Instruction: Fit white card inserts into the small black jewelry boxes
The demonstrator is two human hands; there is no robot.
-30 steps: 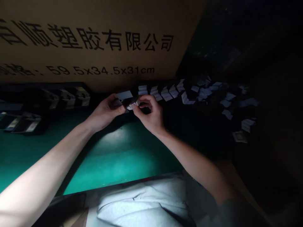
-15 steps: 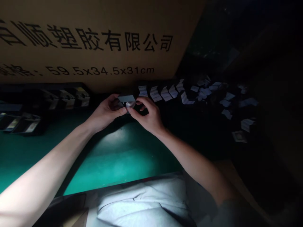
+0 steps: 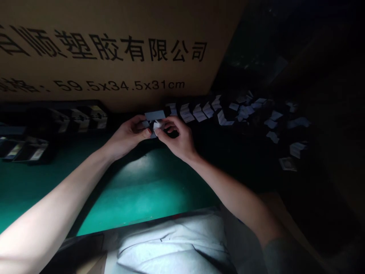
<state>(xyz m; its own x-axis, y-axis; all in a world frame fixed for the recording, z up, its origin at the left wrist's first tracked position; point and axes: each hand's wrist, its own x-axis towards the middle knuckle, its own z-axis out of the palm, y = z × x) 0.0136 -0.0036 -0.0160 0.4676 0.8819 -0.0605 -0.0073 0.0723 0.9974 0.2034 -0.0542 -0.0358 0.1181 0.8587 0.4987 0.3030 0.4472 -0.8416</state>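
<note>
My left hand (image 3: pixel 129 133) is closed around a small dark box with a pale grey flap (image 3: pixel 155 115) raised along its far side. Between the thumb and fingers of my right hand (image 3: pixel 178 137) is a small folded white paper (image 3: pixel 156 125), pinched at the mouth of the box. Both hands meet above the far part of the green table mat (image 3: pixel 148 190). The inside of the box is mostly hidden by my fingers and shadow.
Behind my hands stands a large printed cardboard carton (image 3: pixel 114 68). Several dark boxes (image 3: pixel 76 116) are lined up at the left. To the right, folded white papers (image 3: pixel 199 112) stand in a row, with more scattered papers (image 3: pixel 248 110) beyond. Grey cloth (image 3: pixel 171 243) lies nearest me.
The box has shifted slightly right and its flap shows a little higher. My right fingers have moved a bit lower with the paper at the box's mouth.
</note>
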